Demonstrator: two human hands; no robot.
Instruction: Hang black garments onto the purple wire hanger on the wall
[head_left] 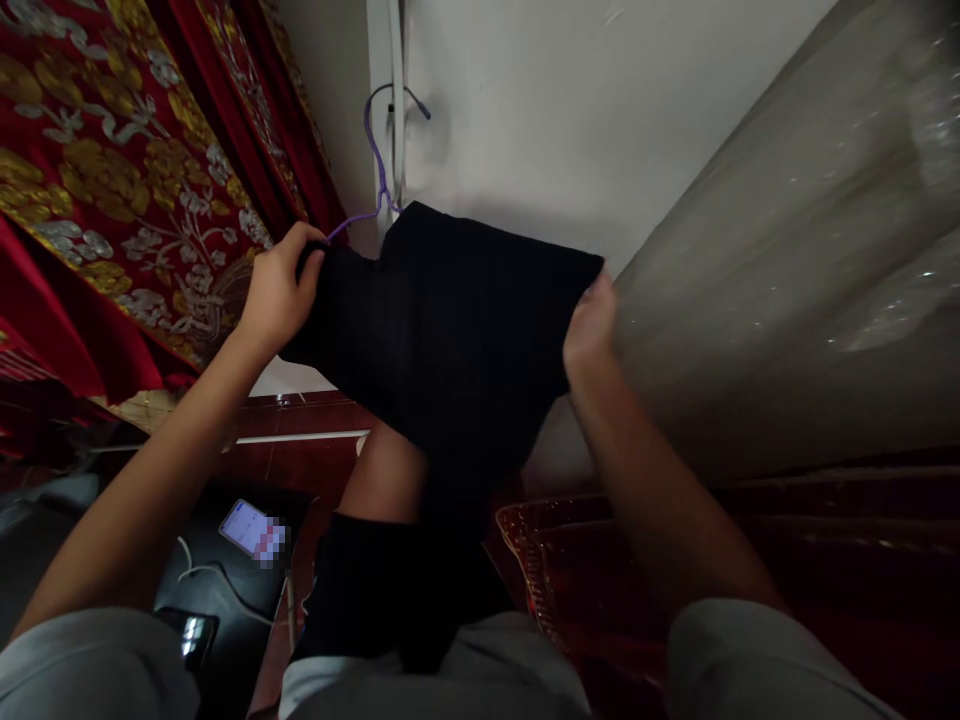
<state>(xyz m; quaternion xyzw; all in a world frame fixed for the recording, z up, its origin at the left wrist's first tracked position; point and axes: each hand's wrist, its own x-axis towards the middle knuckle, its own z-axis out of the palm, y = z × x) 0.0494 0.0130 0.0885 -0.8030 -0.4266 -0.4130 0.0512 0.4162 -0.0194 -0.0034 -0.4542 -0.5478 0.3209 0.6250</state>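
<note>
A black ribbed garment (pixel 450 330) hangs on a purple wire hanger (pixel 375 170) hooked on a white pipe against the wall. My left hand (pixel 281 290) is closed on the garment's left shoulder, right by the hanger's arm. My right hand (pixel 591 325) grips the garment's right edge, fingers curled behind the cloth. The lower part of the garment drops down toward my knee (pixel 382 475) and lap.
A red and gold patterned curtain (pixel 112 170) hangs on the left. A pale sheer curtain (pixel 787 300) fills the right. Below left lie a lit phone (pixel 251 527), a white cable and a second phone (pixel 191 635) on a dark surface. A red patterned cushion (pixel 570 560) lies lower right.
</note>
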